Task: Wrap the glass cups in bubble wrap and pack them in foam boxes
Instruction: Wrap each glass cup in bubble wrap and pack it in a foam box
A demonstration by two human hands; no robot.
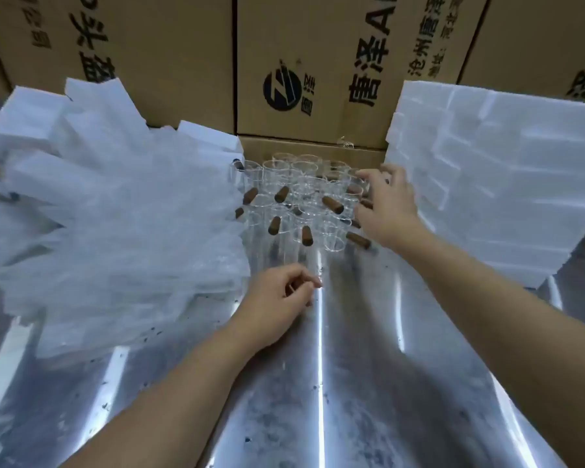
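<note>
Several clear glass cups (298,201) with brown wooden handles stand crowded together at the back middle of the metal table (352,366). My right hand (387,207) reaches over the right side of the cluster, fingers spread and bent toward a cup; whether it holds one is hidden. My left hand (281,298) rests on the table in front of the cups, fingers loosely curled, holding nothing. A heap of bubble wrap sheets (122,238) lies to the left. White foam boxes (487,184) are stacked to the right.
More white foam pieces (92,130) lie behind and under the bubble wrap. Brown cardboard cartons (311,69) with printed characters form a wall behind the table. Dark specks dot the shiny tabletop.
</note>
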